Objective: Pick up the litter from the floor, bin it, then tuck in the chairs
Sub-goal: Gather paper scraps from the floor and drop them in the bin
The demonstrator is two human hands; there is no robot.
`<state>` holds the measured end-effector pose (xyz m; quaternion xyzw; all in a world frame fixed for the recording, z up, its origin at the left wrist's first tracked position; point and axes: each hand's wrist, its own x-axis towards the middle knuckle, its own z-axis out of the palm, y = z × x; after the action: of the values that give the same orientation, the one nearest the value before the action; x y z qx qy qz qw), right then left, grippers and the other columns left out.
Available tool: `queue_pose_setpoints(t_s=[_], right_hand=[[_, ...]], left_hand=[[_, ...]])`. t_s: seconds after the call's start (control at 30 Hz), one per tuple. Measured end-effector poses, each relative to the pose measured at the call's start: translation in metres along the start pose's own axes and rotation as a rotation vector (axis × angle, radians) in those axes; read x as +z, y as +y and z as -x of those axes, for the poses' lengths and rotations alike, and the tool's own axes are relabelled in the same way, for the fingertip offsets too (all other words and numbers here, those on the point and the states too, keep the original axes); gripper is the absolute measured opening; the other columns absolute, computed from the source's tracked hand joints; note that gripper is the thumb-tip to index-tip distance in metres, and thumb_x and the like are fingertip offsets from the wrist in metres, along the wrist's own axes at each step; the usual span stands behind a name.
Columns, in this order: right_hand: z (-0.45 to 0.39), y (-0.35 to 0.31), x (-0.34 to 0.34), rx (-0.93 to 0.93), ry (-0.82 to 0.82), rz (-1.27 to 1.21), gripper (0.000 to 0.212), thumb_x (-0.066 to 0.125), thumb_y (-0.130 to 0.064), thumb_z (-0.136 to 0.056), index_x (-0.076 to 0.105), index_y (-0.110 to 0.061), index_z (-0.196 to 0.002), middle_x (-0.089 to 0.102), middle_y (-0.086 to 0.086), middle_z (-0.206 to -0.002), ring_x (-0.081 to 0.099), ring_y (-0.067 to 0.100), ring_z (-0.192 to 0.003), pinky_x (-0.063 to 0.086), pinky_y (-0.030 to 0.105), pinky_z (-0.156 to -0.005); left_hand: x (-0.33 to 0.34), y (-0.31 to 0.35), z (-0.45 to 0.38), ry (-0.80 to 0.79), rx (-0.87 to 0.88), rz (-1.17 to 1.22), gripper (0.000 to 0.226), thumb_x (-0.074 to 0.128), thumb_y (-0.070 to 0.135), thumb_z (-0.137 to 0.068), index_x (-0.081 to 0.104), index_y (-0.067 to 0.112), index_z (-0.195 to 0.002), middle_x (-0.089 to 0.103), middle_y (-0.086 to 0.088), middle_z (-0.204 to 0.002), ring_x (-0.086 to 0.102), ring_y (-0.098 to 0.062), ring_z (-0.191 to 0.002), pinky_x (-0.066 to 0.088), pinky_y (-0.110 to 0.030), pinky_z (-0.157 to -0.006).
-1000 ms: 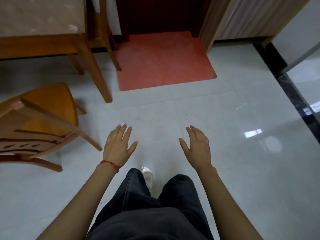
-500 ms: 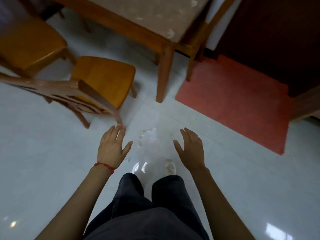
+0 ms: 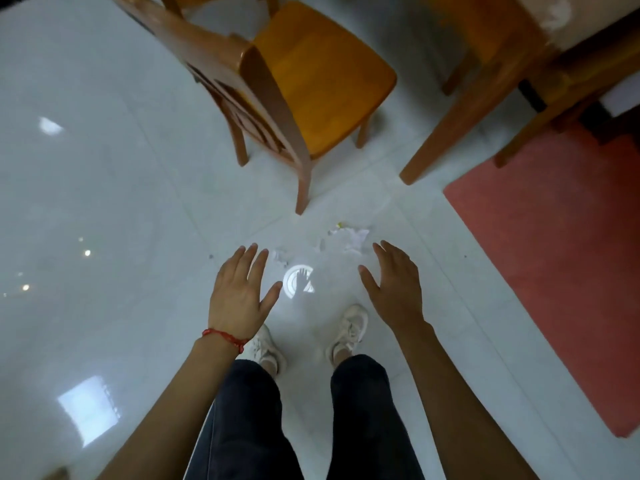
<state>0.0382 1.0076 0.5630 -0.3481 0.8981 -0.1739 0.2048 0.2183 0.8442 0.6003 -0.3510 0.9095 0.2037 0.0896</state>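
Crumpled white paper litter lies on the pale tiled floor just ahead of my feet, with a smaller white scrap to its left. My left hand, with a red string at the wrist, hovers with fingers spread beside the small scrap. My right hand hovers open just right of the bigger piece. Neither hand touches anything. A wooden chair stands pulled out from the table, its back toward me.
The wooden table fills the upper right, one leg reaching the floor close to the litter. A red mat lies on the right. My white shoes stand just behind the litter. Open floor stretches to the left.
My view has swung left and down. The chair and table now sit ahead of me, and the litter has come into sight between my hands. Both hands stay open.
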Motion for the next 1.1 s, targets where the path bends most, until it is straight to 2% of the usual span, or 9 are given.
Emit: queue_pose_setpoints(t_s=[0.33, 0.47, 0.77, 0.83, 0.93, 1.1], right_hand=[[-0.060, 0.028, 0.147, -0.009, 0.005, -0.022, 0.049, 0.051, -0.032, -0.091, 0.044, -0.004, -0.130, 0.045, 0.016, -0.138, 0.037, 0.028, -0.131, 0.028, 0.040, -0.107], [-0.093, 0.047, 0.212, -0.019, 0.005, -0.024, 0.049, 0.052, -0.032, -0.091, 0.044, -0.004, -0.130, 0.046, 0.016, -0.138, 0.038, 0.028, -0.130, 0.028, 0.039, -0.107], [-0.168, 0.124, 0.365, -0.067, 0.021, -0.004, 0.047, 0.060, -0.029, -0.087, 0.050, -0.001, -0.124, 0.053, 0.020, -0.130, 0.048, 0.032, -0.122, 0.038, 0.042, -0.099], [-0.184, 0.141, 0.399, -0.071, 0.041, -0.025, 0.046, 0.063, -0.025, -0.085, 0.052, 0.000, -0.121, 0.056, 0.021, -0.126, 0.050, 0.033, -0.119, 0.041, 0.043, -0.096], [-0.209, 0.161, 0.451, -0.057, 0.001, -0.054, 0.046, 0.061, -0.025, -0.086, 0.050, -0.003, -0.125, 0.053, 0.018, -0.130, 0.046, 0.032, -0.122, 0.037, 0.041, -0.098], [-0.243, 0.191, 0.517, -0.059, -0.042, -0.048, 0.050, 0.058, -0.030, -0.087, 0.045, -0.005, -0.129, 0.048, 0.015, -0.136, 0.041, 0.029, -0.127, 0.035, 0.040, -0.102]], left_hand=[[0.136, -0.077, -0.057, -0.034, -0.020, 0.028, 0.078, 0.016, 0.056, -0.092, 0.054, -0.006, -0.121, 0.054, -0.027, -0.127, 0.048, -0.045, -0.119, 0.039, -0.055, -0.096], [0.198, -0.108, -0.091, -0.009, -0.054, 0.050, 0.066, 0.033, 0.046, -0.086, 0.053, -0.005, -0.123, 0.053, -0.027, -0.128, 0.047, -0.044, -0.120, 0.038, -0.054, -0.097], [0.360, -0.162, -0.163, 0.023, -0.118, 0.094, 0.064, 0.035, 0.044, -0.085, 0.052, -0.003, -0.125, 0.052, -0.026, -0.129, 0.046, -0.043, -0.121, 0.037, -0.052, -0.099], [0.395, -0.172, -0.179, 0.026, -0.105, 0.098, 0.060, 0.042, 0.040, -0.085, 0.053, -0.004, -0.123, 0.053, -0.027, -0.127, 0.047, -0.044, -0.119, 0.039, -0.053, -0.097], [0.440, -0.189, -0.204, 0.060, -0.132, 0.108, 0.051, 0.061, 0.028, -0.083, 0.054, -0.006, -0.121, 0.054, -0.028, -0.126, 0.048, -0.046, -0.118, 0.039, -0.054, -0.096], [0.496, -0.213, -0.234, 0.115, -0.211, 0.121, 0.055, 0.058, 0.029, -0.082, 0.052, -0.006, -0.124, 0.052, -0.029, -0.128, 0.045, -0.046, -0.120, 0.036, -0.053, -0.098]])
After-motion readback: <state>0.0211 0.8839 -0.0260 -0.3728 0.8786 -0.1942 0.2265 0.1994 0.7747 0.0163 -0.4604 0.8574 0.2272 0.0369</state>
